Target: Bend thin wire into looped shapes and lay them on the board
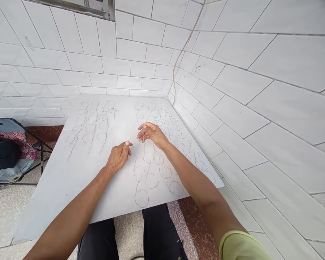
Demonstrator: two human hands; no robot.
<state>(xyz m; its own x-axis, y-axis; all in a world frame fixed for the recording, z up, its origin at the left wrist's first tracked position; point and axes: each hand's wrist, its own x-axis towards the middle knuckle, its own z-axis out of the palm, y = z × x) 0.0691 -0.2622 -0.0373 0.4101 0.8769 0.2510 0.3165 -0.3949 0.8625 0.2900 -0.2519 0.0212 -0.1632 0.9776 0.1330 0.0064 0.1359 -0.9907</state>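
Note:
Thin wire pieces bent into rings with straight tails lie in rows on a white board (119, 202). My right hand (154, 135) is over the middle of the board, its thumb and fingertips pinched on a thin wire (143, 136). Just left of it and lower, my left hand (119, 157) is closed, thumb pressed against the index finger; anything between them is too fine to make out. Below both hands are wire rings (141, 198), the nearest by the board's front edge. Another group of wire rings (90, 128) lies at the back left.
White tiled walls (260, 108) meet behind and to the right of the board. A cable (182, 48) hangs down the corner. On the left stands a folding chair (24, 168) with dark cloth on it. My legs (162, 231) are under the front edge.

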